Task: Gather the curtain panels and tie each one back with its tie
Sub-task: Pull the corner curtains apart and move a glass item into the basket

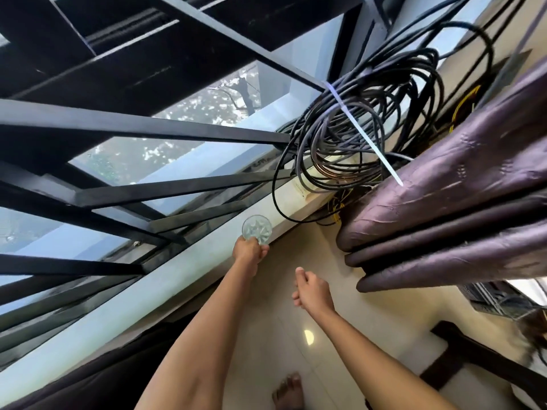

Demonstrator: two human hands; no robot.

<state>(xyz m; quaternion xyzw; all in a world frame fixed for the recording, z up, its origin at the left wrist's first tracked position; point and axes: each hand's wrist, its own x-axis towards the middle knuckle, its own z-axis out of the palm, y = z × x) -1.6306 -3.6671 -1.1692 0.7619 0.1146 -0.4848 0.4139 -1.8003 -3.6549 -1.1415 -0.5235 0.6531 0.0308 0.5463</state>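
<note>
Two bare forearms reach out from the bottom edge, and one bare foot (288,392) stands on the pale tiled floor (340,365) below them. One left hand (250,251) pinches the lower rim of one small round glass dish (257,230), cut with a star pattern, holding it at the inner edge of the white window sill (165,279). One right hand (312,290) hangs above the floor, near the left one but apart from it, fingers loosely curled and grasping nothing.

One purple curtain panel (458,187) fills the right side, well apart from both hands. It is gathered into four thick, rounded folds stacked one under another, its cloth glossy and creased, its rounded ends hanging free near the far end of the sill. One large coil of black cables (349,137) sits on that end of the sill, just beside the curtain. One thin white strip (364,134) runs slantwise across the coil and reaches the topmost fold; whether it is a curtain tie I cannot tell. Several black bars (148,125) cross the window glass. One stretch of dark cloth (88,389) lies under the sill at the lower left corner.
</note>
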